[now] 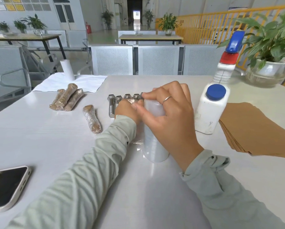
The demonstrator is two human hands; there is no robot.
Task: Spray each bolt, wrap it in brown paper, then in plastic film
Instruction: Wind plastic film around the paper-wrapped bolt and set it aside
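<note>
Nearest, at 8 o'clock, we note a phone (5, 187) lying flat on the white surface (47, 138). At centre a roll of plastic film (155, 138) stands on the surface. Our right hand (171, 116) curls over its top from the 3 o'clock side, thumb and forefinger pinching at the upper edge; a ring sits on one finger. Our left hand (128, 108), at the roll's 9 o'clock, grips a paper-wrapped bolt (132, 101) pressed against the roll; only its brown end shows between the fingers.

At the left hand's 9 o'clock one finished wrapped bolt (92, 119) lies alone. Further, toward 10 o'clock, a pile of wrapped bolts (66, 99) lies together. Directly behind the hands a row of bare steel bolts (112, 104) lies side by side, heads pointing away, partly hidden by the hands.

At 3 o'clock a stack of brown paper sheets (254, 128) lies near the edge; just beside it, a white bottle with a blue cap (211, 109); behind that, a spray bottle (227, 61). Far left, a white roll (67, 69) stands on a white cloth (69, 83). At 2 o'clock, a potted plant (269, 47).
</note>
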